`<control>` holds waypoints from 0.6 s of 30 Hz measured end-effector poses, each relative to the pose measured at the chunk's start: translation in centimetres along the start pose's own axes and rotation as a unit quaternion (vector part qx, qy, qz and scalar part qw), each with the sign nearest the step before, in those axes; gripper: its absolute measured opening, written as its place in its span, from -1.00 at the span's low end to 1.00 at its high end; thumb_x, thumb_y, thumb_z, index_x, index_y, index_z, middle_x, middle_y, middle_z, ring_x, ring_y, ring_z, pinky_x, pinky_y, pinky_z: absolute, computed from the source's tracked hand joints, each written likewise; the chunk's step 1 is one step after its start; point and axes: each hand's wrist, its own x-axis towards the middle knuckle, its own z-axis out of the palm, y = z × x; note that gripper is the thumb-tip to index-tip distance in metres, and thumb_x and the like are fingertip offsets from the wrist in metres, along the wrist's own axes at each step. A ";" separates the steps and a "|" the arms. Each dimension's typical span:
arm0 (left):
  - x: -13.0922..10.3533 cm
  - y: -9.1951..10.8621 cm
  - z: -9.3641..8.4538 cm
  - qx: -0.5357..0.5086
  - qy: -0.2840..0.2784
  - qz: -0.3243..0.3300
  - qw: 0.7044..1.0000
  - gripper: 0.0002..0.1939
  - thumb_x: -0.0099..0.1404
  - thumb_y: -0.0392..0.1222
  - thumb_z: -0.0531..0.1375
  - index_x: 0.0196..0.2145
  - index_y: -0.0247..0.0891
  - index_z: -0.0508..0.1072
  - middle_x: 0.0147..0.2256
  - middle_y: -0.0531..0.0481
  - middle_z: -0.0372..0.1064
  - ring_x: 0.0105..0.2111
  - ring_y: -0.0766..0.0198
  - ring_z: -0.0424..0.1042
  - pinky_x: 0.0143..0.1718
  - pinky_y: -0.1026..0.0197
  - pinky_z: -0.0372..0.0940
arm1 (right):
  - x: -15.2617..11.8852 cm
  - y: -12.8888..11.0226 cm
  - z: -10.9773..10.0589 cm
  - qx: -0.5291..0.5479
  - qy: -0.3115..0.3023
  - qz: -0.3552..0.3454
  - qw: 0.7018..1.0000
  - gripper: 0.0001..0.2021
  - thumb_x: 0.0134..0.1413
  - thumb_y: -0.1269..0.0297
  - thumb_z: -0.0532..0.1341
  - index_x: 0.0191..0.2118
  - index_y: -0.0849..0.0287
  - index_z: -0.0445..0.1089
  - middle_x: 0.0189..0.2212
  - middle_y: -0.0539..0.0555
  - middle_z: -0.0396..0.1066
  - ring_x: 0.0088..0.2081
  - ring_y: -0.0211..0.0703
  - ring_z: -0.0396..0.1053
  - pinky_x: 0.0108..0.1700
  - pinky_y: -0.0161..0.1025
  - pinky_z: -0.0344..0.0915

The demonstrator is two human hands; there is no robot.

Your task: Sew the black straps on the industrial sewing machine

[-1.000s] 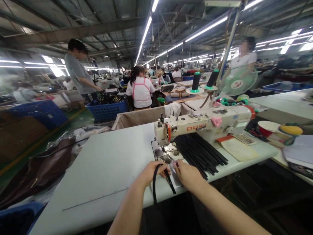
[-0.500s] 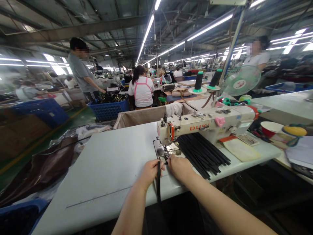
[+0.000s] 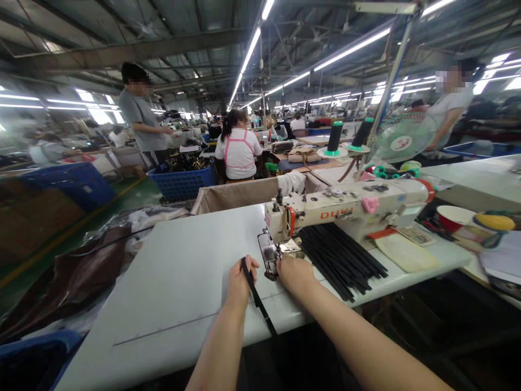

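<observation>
My left hand (image 3: 241, 279) is closed on a narrow black strap (image 3: 259, 302), which runs down over the table's front edge. At the needle area of the cream sewing machine (image 3: 325, 209), my right hand (image 3: 295, 274) has its fingers bent together by the metal plate; what they hold, if anything, is hidden. A bundle of black strips (image 3: 342, 258) lies under the machine's arm, to the right of my right hand.
The pale table (image 3: 175, 271) bears the machine. Behind it stand thread cones (image 3: 334, 140) and a green fan (image 3: 402, 138). A cream pad (image 3: 401, 252) lies at right. Several people are farther back, near a blue basket (image 3: 183, 182).
My left hand has moved left, away from the needle area, with the strap now slanting from it. My right hand remains by the machine. The person at right has shifted rightward.
</observation>
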 end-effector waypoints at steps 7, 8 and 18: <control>-0.1 0.4 0.0 0.003 0.001 -0.001 1.000 -0.36 0.29 0.44 0.15 -0.40 -0.29 0.48 -0.58 0.03 0.34 -0.61 0.38 0.25 -0.58 0.33 0.09 | -0.9 1.8 -0.7 0.067 0.000 -0.094 0.993 -0.72 0.43 0.21 0.08 0.04 0.19 0.46 -0.10 0.30 0.62 -0.07 0.08 0.59 -0.07 -0.17 0.39; -0.1 0.3 0.0 0.005 0.005 0.001 1.000 -0.35 0.29 0.44 0.14 -0.40 -0.29 0.48 -0.58 0.03 0.35 -0.61 0.38 0.24 -0.58 0.33 0.09 | -1.0 2.3 -0.6 0.078 0.002 -0.093 0.993 -0.72 0.42 0.23 0.08 0.04 0.20 0.46 -0.08 0.32 0.61 -0.06 0.09 0.58 -0.07 -0.16 0.37; -0.5 0.6 0.1 0.035 -0.136 -0.021 0.990 -0.36 0.30 0.41 0.15 -0.37 -0.32 0.50 -0.59 0.00 0.37 -0.59 0.31 0.34 -0.56 0.30 0.18 | 0.7 4.1 1.0 0.277 -0.096 -0.036 0.955 -0.70 0.44 0.10 0.14 -0.15 0.22 0.48 -0.37 -0.02 0.53 -0.43 -0.25 0.48 -0.33 -0.23 0.47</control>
